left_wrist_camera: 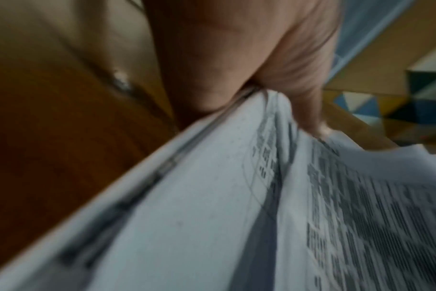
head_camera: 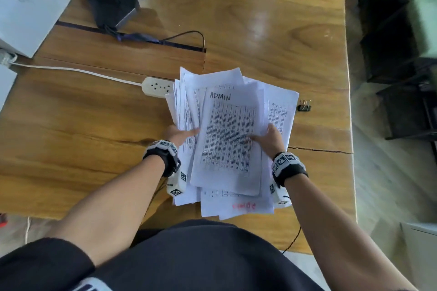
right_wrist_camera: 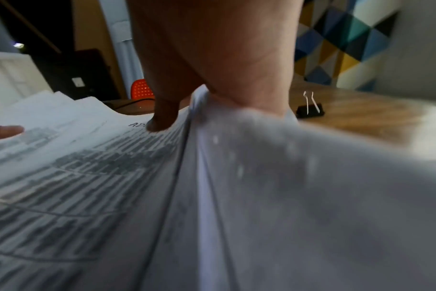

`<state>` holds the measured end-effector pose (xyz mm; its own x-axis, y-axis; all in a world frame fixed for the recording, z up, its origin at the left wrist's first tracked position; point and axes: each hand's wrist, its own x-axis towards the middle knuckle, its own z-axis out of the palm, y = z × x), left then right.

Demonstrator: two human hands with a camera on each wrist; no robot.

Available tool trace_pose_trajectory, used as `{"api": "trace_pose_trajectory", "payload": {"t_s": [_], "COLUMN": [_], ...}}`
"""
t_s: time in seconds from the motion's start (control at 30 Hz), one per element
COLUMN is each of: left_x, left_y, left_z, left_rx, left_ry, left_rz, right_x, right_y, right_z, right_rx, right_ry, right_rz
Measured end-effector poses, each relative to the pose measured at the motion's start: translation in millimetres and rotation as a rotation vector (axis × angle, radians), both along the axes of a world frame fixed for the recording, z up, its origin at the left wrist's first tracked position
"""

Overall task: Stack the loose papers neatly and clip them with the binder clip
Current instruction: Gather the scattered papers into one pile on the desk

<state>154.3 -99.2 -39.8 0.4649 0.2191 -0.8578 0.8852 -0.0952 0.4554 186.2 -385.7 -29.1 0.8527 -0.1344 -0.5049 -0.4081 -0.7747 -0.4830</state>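
A fanned, uneven pile of printed papers (head_camera: 227, 139) lies on the wooden desk (head_camera: 94, 113), the top sheet marked "ADMIN". My left hand (head_camera: 182, 134) grips the pile's left edge, thumb on top and fingers hidden beneath. Opposite it, my right hand (head_camera: 268, 136) grips the right edge the same way. In the left wrist view the hand (left_wrist_camera: 249, 69) pinches the sheets (left_wrist_camera: 212, 216). The right wrist view has the thumb (right_wrist_camera: 162, 118) pressing the top sheet (right_wrist_camera: 100, 177). A black binder clip (head_camera: 305, 106) stands on the desk right of the pile, and appears as the clip (right_wrist_camera: 310, 108) beyond my hand.
A white power strip (head_camera: 157, 86) with its cable touches the pile's far left corner. A monitor stand (head_camera: 111, 4) and a white box (head_camera: 28, 0) sit at the back left. The desk's right edge (head_camera: 350, 125) runs close behind the clip.
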Motion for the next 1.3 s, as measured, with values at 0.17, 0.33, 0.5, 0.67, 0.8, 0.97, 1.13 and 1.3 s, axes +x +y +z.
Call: {"api": "trace_pose_trajectory", "payload": {"t_s": [0.17,0.33,0.5,0.67,0.8,0.97,1.13,1.3], "left_x": [-4,-5,-3,5,11,12,15,17], "left_y": [-21,-49,-30,-8,-4,-9,-13,-9], "left_z": [14,14,14,17,20,28,28,29], "left_rx": [0.313,0.349,0.295,0.324,0.313,0.290,0.259,0.108], "left_ry": [-0.088,-0.131,-0.080,-0.092,-0.137,-0.178,-0.146,-0.068], "left_rz": [-0.065,-0.130,-0.050,-0.075,-0.043,-0.049,-0.124,0.033], "right_x": [0,10,18,44,63,66,54,25], "right_y": [-35,-23,-37,-67,-90,-80,-38,18], "right_z": [1,-17,12,49,90,123,87,34], "right_rx": [-0.294,-0.053,0.078,0.139,0.201,0.376,0.336,0.177], "right_ry": [0.254,0.098,-0.104,-0.453,-0.635,-0.534,-0.210,-0.111], "right_rz": [-0.316,-0.342,-0.392,-0.498,-0.444,-0.365,-0.245,-0.180]}}
